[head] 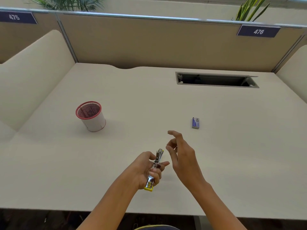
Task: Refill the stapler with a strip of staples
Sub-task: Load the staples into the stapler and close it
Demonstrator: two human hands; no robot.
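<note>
My left hand grips a small silver and yellow stapler above the desk, its metal nose pointing away from me and its yellow end toward me. My right hand hovers just right of the stapler's nose, fingers loosely spread; something thin and pale shows near its thumb and forefinger, too small to identify. A small blue staple box lies on the desk beyond my right hand.
A red mesh pen cup stands at the left of the cream desk. An open cable hatch sits at the back right. Beige partitions close the desk at the back and sides. The desk's front edge is near me.
</note>
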